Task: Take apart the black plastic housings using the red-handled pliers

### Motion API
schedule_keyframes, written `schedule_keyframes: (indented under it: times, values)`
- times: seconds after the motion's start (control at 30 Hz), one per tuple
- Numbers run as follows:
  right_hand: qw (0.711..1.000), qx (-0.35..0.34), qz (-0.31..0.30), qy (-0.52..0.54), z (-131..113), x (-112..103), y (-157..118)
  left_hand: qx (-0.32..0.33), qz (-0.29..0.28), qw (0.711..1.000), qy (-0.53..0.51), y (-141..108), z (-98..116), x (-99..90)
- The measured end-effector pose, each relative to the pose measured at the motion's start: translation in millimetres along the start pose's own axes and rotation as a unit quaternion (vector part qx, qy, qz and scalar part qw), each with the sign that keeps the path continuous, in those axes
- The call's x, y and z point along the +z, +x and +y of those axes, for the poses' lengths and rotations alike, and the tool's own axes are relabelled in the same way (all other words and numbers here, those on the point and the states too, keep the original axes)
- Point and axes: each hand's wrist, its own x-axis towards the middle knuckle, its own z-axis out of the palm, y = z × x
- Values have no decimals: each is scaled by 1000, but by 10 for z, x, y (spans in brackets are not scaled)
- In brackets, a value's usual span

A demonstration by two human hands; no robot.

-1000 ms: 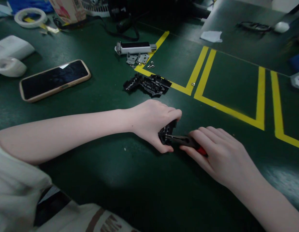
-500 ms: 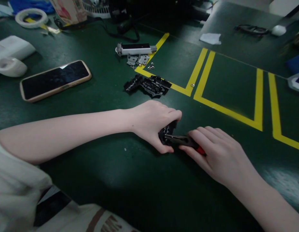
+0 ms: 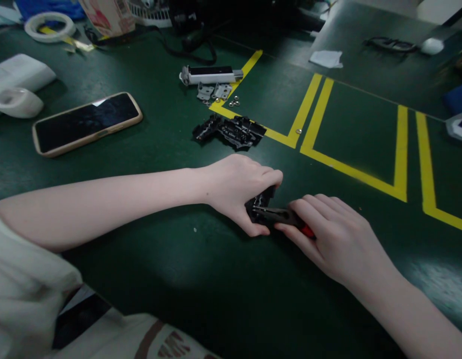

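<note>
My left hand (image 3: pixel 243 192) is closed around a black plastic part (image 3: pixel 263 197), gripping it between thumb and fingers just above the green table. In my right hand (image 3: pixel 330 229) is a pair of pliers (image 3: pixel 277 216) with dark jaws and a red handle, mostly covered by the fingers. The plier tips reach into the black part; whether they pinch anything there I cannot tell. Beyond my left hand lie more black plastic parts (image 3: pixel 240 132), close together. Small metal rings or nuts (image 3: pixel 234 101) and grey metal brackets (image 3: pixel 214 92) sit behind them.
A white and black elongated device (image 3: pixel 211 75) lies behind the brackets. To the left are a phone (image 3: pixel 86 123), a white object (image 3: pixel 17 103) and a tape roll (image 3: pixel 50 27). Yellow tape lines (image 3: pixel 354 175) mark the table at right. Dark cables and a bag stand at the back.
The plier jaws have shifted slightly toward the left inside the black part, and my right hand has moved a little with them. My left hand keeps its grip.
</note>
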Motion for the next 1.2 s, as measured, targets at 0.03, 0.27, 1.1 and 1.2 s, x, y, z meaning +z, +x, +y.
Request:
schedule_keyframes:
  times: [0.03, 0.27, 1.1, 1.2]
  values:
    - [1000, -1, 0, 0, 0, 1, 1, 2, 0, 1000, 0, -1, -2, -1]
    - [1000, -9, 2, -8, 33, 15, -10, -3, 8, 1000, -8, -18, -9, -3]
    - [1000, -14, 5, -12, 42, 22, -32, 3, 11, 1000, -11, -24, 2, -3]
    - [1000, -7, -4, -7, 46, 19, -33, 0, 10, 1000, -18, -23, -4, -3]
